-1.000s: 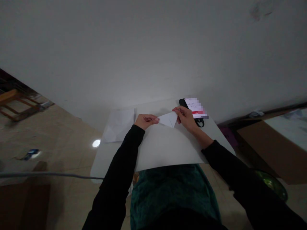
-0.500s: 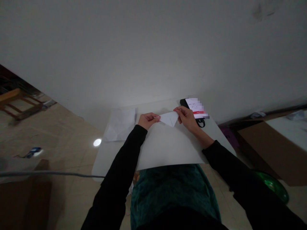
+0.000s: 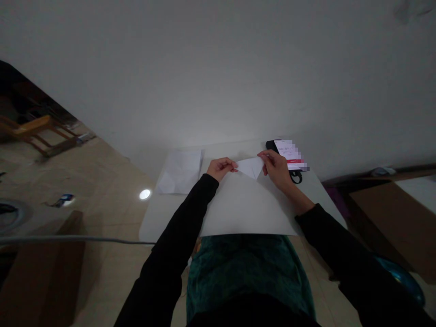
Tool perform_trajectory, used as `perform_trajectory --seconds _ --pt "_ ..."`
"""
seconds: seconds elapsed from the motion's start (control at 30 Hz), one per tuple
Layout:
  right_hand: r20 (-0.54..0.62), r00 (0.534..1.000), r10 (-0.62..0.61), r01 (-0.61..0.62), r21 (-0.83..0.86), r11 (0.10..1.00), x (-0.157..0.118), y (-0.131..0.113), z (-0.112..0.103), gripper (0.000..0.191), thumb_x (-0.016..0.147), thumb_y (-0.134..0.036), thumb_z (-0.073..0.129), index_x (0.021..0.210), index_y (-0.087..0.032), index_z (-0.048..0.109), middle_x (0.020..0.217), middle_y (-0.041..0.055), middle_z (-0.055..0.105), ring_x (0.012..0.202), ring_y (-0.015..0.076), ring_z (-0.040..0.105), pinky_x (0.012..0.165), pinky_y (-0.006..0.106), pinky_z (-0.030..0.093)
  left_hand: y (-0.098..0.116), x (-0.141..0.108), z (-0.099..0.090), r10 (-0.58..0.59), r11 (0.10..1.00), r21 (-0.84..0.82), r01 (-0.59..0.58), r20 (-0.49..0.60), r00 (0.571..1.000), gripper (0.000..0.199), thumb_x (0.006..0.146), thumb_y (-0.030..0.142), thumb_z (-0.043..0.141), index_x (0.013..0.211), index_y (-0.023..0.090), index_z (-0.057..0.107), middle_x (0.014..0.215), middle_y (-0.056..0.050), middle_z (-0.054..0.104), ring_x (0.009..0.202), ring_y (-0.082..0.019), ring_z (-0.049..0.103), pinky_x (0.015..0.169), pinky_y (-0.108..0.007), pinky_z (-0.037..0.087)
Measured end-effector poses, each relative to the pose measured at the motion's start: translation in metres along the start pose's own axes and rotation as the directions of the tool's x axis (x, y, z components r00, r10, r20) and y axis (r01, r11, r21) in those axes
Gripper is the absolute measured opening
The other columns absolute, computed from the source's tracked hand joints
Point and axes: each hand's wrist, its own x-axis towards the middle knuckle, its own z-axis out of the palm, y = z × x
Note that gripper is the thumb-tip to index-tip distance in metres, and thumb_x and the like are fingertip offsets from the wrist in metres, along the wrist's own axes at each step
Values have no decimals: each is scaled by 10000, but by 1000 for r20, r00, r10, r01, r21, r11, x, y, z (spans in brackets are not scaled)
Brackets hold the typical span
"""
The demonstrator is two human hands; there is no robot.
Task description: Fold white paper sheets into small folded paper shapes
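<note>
A small folded piece of white paper [image 3: 250, 167], with a point facing down toward me, is held just over the white table [image 3: 245, 209]. My left hand [image 3: 222, 168] pinches its left end between thumb and fingers. At its upper right corner, my right hand [image 3: 274, 167] grips the paper with closed fingers. Creased white sheets [image 3: 182, 171] lie flat at the left side of the table. Just beyond my right hand, a phone with a lit screen [image 3: 288, 152] rests on a black object, with a black loop [image 3: 296, 177] beside it.
A pale wall [image 3: 218, 77] rises behind the table. A grey cable [image 3: 85, 238] runs in from the left to the table's edge. At the far left is a wooden stool [image 3: 36, 125]; a brown cardboard box [image 3: 391, 218] is on the right.
The whole view has shifted, so the table and both hands appear farther right. Both hands keep their hold on the folded paper, which looks almost the same.
</note>
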Motion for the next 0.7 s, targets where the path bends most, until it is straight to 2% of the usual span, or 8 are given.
perform_trajectory --seconds 0.13,0.27,0.4,0.57,0.7 --pt "-13 1000 4 -5 -48 999 -1 0 0 263 930 -412 537 944 -176 652 454 -71 483 375 80 433 414 218 327 -1 -1 0 -49 995 -81 49 1 999 285 706 409 755 713 125 734 782 -82 745 698 -149 688 732 -312 573" --pt "-28 1000 8 -9 -45 999 -2 -2 -1 266 924 -419 543 939 -178 653 454 -67 482 384 93 461 409 219 334 -3 -3 1 -53 998 39 54 -22 998 314 625 377 845 792 126 757 763 -67 751 671 -134 676 710 -286 554" --pt "-38 999 -2 1 -45 999 -2 -2 -1 263 927 -419 540 943 -183 654 468 -62 487 393 101 474 409 224 337 -7 -2 2 -39 997 64 40 -10 999 365 559 402 882 765 132 748 785 -69 758 679 -137 679 709 -290 550" --pt "4 997 -76 76 -156 985 -4 -1 -3 328 964 -461 488 1010 -187 663 492 -52 499 412 106 487 436 237 357 -7 -2 2 -7 997 78 12 -63 998 397 593 439 866 794 133 712 723 -40 725 604 -103 628 625 -255 505" --pt "8 994 -109 109 -159 981 -6 1 -3 331 973 -459 485 1031 -186 663 529 -50 512 428 98 499 450 236 376 -6 -1 3 16 1000 -17 -17 -75 997 475 576 414 886 856 168 591 696 23 667 592 -76 611 598 -210 470"
